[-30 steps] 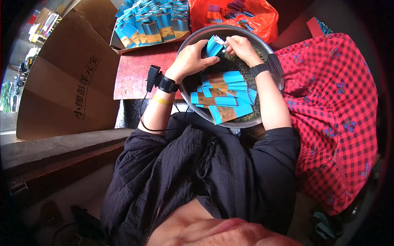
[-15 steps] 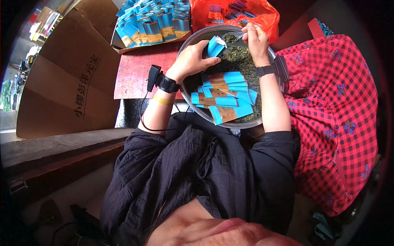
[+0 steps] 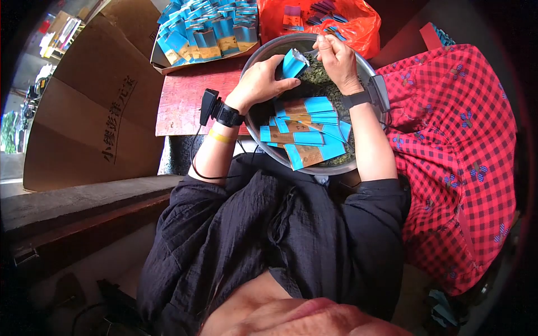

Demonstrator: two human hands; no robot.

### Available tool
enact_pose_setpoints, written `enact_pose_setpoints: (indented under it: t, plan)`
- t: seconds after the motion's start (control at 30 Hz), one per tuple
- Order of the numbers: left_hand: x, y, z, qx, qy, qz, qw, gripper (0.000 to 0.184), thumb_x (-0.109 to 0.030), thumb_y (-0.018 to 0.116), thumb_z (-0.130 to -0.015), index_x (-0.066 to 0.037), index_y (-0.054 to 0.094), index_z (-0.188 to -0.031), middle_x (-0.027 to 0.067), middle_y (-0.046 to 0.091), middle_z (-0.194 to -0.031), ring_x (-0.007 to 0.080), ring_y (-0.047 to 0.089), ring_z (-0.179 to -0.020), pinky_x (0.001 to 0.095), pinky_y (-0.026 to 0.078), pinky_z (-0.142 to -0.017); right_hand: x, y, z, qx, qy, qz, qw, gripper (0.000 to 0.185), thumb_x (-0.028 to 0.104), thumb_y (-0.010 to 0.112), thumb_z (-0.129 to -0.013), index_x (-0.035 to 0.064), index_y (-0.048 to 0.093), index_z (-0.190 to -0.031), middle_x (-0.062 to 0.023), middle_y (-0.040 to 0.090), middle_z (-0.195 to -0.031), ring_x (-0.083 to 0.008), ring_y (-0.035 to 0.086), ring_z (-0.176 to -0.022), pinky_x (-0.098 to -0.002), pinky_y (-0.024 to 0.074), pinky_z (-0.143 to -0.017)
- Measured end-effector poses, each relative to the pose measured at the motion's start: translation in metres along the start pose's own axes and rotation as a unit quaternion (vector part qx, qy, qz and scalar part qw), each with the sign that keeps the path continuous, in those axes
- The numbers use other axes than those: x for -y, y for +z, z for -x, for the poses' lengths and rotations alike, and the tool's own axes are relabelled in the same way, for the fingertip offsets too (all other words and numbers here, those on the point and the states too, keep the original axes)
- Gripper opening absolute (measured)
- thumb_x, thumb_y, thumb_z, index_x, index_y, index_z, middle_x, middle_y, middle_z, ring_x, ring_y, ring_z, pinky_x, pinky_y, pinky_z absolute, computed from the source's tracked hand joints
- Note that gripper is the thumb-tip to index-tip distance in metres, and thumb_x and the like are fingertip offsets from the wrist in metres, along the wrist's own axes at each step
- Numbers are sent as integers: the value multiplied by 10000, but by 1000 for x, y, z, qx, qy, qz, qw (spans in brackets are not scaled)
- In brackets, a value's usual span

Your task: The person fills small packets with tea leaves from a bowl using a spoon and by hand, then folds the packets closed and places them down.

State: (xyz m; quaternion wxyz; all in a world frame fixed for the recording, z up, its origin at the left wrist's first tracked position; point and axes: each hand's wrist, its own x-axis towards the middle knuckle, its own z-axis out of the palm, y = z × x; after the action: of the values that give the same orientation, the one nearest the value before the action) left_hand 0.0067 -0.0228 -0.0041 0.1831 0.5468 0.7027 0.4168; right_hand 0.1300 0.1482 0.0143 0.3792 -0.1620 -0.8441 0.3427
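My left hand [image 3: 260,84] is closed around a small blue packet [image 3: 294,64] whose silvery mouth is open and tilted to the right. In my right hand [image 3: 339,61] is a spoon [image 3: 311,52], mostly hidden by the fingers, its end close to the packet's mouth. Both hands are over a metal basin [image 3: 253,115] holding dried green leaves [image 3: 318,73], which look like tea. Several flat blue-and-brown packets [image 3: 314,154] lie overlapping on the leaves at the near side of the basin.
Behind the basin, a cardboard box [image 3: 165,68] holds many upright blue packets, beside a red plastic bag [image 3: 364,28] with purple packets. A tall carton [image 3: 84,112] stands left of the red table [image 3: 188,101]. Red checked cloth [image 3: 459,168] covers something at right.
My right hand has moved left with the spoon, from above the leaves to the packet's mouth. The leaves heaped on the spoon no longer show. My left hand stays nearly still.
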Motion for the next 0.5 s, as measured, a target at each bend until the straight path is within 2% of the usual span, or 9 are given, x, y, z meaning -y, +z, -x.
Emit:
enact_pose_setpoints:
  t: [0.1, 0.17, 0.2, 0.27, 0.37, 0.5]
  plan:
    - [1, 1, 0, -23, 29, -32, 999, 532, -270, 744, -801, 12, 540, -1203, 88, 631, -780, 128, 602, -602, 290, 484, -585, 0, -1, 1, 0, 16, -20, 1000, 329, 303, 515, -967, 37, 635, -816, -4, 577, -607, -77, 561, -576, -240, 446, -550]
    - [-2, -1, 0, -18, 8, 0, 1000, 572, -383, 737, -770, 3, 569, -1157, 159, 678, -762, 282, 680, -754, 374, 514, -717, -1, -1, 0, -3, 31, -41, 999, 329, 304, 512, -970, 37, 636, -822, 1, 582, -621, -73, 557, -579, -235, 446, -551]
    - [-4, -2, 0, -19, 8, 0, 1000, 572, -383, 737, -770, 3, 569, -1157, 159, 678, -762, 282, 680, -754, 374, 514, -717, -4, -2, -1, -26, 35, -59, 997, 331, 303, 511, -972, 35, 636, -826, 5, 591, -648, -69, 554, -583, -229, 446, -554]
    - [-8, -4, 1, 7, -28, -5, 1000, 516, -256, 739, -800, 21, 545, -1190, 103, 637, -847, 144, 609, -665, 300, 492, -632, -9, -5, -3, -48, 39, -78, 995, 332, 303, 510, -974, 32, 636, -830, 9, 600, -675, -64, 551, -587, -222, 447, -556]
    - [-6, -3, 1, 6, -17, -7, 1000, 504, -255, 738, -801, 16, 551, -1182, 102, 636, -838, 140, 606, -654, 299, 491, -624, -10, -8, -4, -75, 13, -64, 995, 312, 275, 513, -977, 25, 633, -833, 0, 626, -738, -64, 558, -593, -216, 456, -562]
    - [-5, -2, 1, -4, -8, -13, 1000, 507, -261, 740, -798, 14, 552, -1180, 106, 638, -832, 136, 602, -636, 302, 490, -617, 0, -6, 0, -78, -24, -47, 996, 306, 259, 508, -979, 22, 630, -831, -10, 635, -744, -67, 567, -597, -219, 459, -563]
